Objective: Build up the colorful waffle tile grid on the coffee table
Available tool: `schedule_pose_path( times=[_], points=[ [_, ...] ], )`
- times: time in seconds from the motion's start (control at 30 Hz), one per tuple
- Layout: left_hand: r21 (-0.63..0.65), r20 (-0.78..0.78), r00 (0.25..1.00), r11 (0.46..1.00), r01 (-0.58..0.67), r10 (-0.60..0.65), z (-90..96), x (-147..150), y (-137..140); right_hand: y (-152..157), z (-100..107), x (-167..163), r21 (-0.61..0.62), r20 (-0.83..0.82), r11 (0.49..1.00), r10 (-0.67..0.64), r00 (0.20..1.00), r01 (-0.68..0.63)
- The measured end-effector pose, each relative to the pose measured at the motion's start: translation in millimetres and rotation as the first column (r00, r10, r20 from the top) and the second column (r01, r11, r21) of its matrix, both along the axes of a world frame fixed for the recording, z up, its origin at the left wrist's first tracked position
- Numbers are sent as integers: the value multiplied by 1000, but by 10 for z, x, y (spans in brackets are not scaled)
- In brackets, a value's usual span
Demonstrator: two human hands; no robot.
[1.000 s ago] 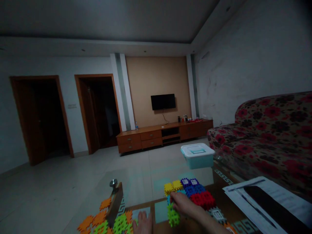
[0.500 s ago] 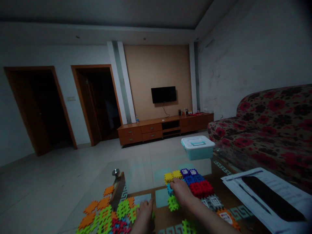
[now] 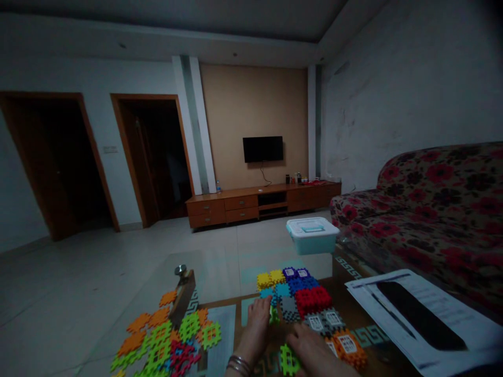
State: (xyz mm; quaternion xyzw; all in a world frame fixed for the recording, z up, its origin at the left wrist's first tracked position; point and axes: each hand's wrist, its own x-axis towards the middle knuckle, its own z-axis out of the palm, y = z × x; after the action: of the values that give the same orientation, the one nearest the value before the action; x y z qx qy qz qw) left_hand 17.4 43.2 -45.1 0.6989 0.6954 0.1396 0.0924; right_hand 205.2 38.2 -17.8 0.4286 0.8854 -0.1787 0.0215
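Note:
My left hand (image 3: 257,318), with bangles at the wrist, has its fingers closed at a green interlocking block (image 3: 274,314), which it partly hides. My right hand (image 3: 308,343) is nearer to me, its fingers curled over the upper edge of a green toothed piece (image 3: 288,361); its thumb is hidden. Beyond the hands sit grouped blocks: yellow (image 3: 270,278), purple (image 3: 296,273), light blue (image 3: 282,289), blue (image 3: 303,284), red (image 3: 313,300), grey (image 3: 290,308) and orange (image 3: 349,347).
Loose orange (image 3: 138,322), green (image 3: 159,343) and red (image 3: 183,358) pieces lie at the left of the glass table. A lidded turquoise box (image 3: 313,242) stands at the far edge. Papers (image 3: 412,309) with a pen (image 3: 401,322) and a black object (image 3: 422,317) lie right.
My left hand has moved right from the loose pieces to the green block. My right hand has drawn back from the light blue block to the nearer green piece. The view has shifted slightly.

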Motion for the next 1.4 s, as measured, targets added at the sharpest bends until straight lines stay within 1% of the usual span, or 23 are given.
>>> schedule_pose_path(
  times=[0.1, 0.17, 0.23, 0.3, 0.4, 0.5, 0.63, 0.77, 0.87, 0.97, 1.0, 1.07, 1.17, 1.2, 1.23, 1.3, 1.33, 1.4],
  points=[
    [41, -41, 999, 999, -34, 35, 14, -4, -39, 7, 48, -37, 3, 16, 1000, 19, 1000, -19],
    [52, -54, 990, 991, -124, 127, 21, -14, -86, 7, 61, -37, 0, 17, 999, 41, 999, -41],
    [26, -48, 974, 975, -221, 222, 5, -21, -129, -1, 56, -25, 4, -17, 998, 56, 998, -56],
    [-4, -17, 965, 965, -263, 263, -33, -24, -152, -11, 39, -14, 7, -53, 998, 68, 996, -68],
    [-17, 76, 971, 974, -228, 228, -93, -15, -147, -19, -1, -15, 8, -52, 996, 93, 994, -93],
    [-20, 179, 967, 983, -182, 183, -129, 14, -115, -19, -47, -26, 35, -69, 990, 136, 988, -134],
    [-53, 257, 947, 981, -186, 193, -177, 50, -90, -15, -84, -37, 58, -76, 980, 192, 978, -188],
    [-12, 352, 922, 986, -165, 159, -226, 65, -107, -9, -99, -50, 56, -79, 977, 209, 975, -205],
    [1, 370, 917, 987, -158, 146, -184, 74, -154, 15, -109, -59, 28, -52, 977, 211, 976, -210],
    [2, 284, 942, 983, -185, 176, -48, 18, -232, 102, -83, -69, 21, -50, 978, 209, 977, -208],
    [3, 227, 953, 978, -207, 201, 10, -31, -265, 150, -55, -76, 39, -61, 978, 208, 976, -206],
    [9, 82, 957, 960, -279, 277, 122, -182, -339, 268, 29, -100, 110, -90, 973, 212, 973, -202],
    [25, -128, 907, 916, -401, 401, 225, -508, -460, 458, 193, -173, 217, -83, 957, 213, 974, -191],
    [-1, -174, 887, 900, -435, 428, 234, -624, -498, 512, 240, -207, 235, -69, 953, 211, 975, -189],
    [-42, -204, 870, 884, -466, 449, 232, -734, -533, 558, 278, -245, 243, -53, 951, 210, 976, -192],
    [-126, -213, 871, 872, -473, 442, 207, -921, -594, 624, 319, -327, 248, -28, 946, 222, 975, -209],
    [-152, -197, 883, 877, -456, 425, 191, -992, -622, 644, 322, -367, 250, -19, 943, 232, 973, -220],
    [-162, -154, 915, 904, -397, 374, 167, -1085, -674, 667, 305, -438, 251, -1, 938, 248, 969, -240]
  ],
)
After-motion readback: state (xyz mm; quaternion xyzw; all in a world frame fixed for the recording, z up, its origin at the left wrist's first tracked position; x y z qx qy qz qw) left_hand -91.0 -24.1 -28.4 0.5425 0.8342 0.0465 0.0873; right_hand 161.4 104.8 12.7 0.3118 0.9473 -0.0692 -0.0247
